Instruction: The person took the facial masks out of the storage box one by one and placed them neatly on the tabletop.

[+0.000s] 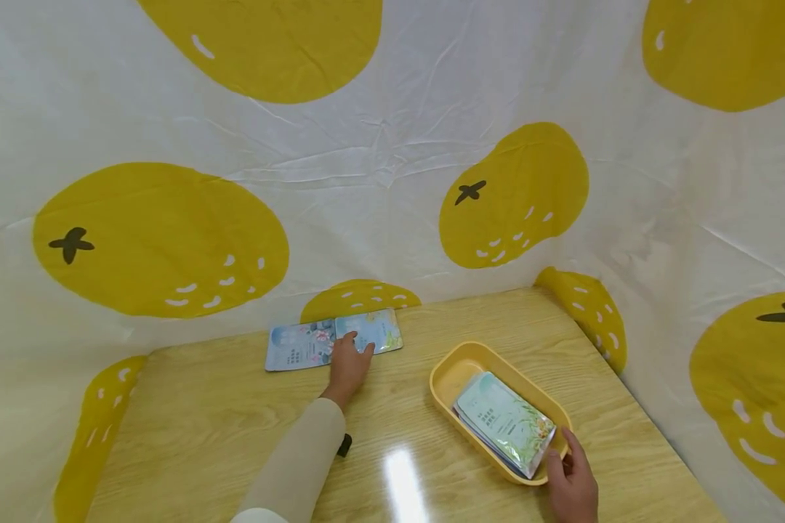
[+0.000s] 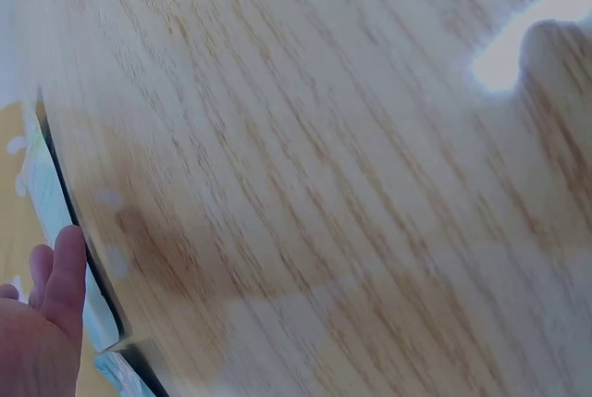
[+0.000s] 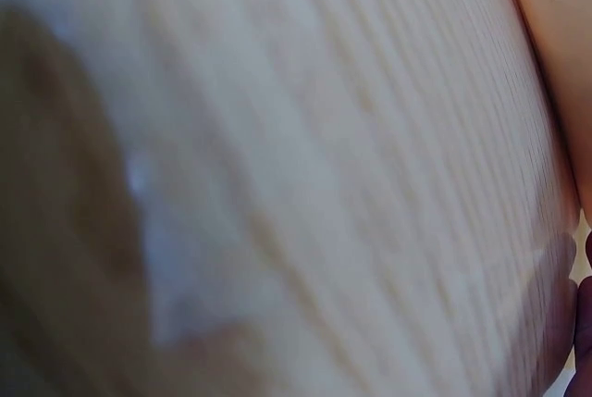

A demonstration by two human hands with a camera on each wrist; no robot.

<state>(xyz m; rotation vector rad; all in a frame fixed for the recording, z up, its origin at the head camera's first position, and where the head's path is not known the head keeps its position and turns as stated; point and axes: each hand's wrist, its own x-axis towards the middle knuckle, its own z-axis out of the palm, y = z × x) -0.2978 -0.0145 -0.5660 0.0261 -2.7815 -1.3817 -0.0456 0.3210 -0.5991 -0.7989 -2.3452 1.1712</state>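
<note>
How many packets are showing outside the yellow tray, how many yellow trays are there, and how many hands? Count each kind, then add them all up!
Packets outside the tray: 2 (blue-grey packet, pale blue packet)
Yellow tray: 1
Hands: 2 (left hand, right hand)
Total: 5

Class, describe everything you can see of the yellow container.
The yellow container is oblong, open-topped and round-cornered, with smooth walls that look like plastic. It stands upright on the wood-grain table, set diagonally in the head view. Flat printed packets lie stacked inside; the right hand holds its near end.
</note>
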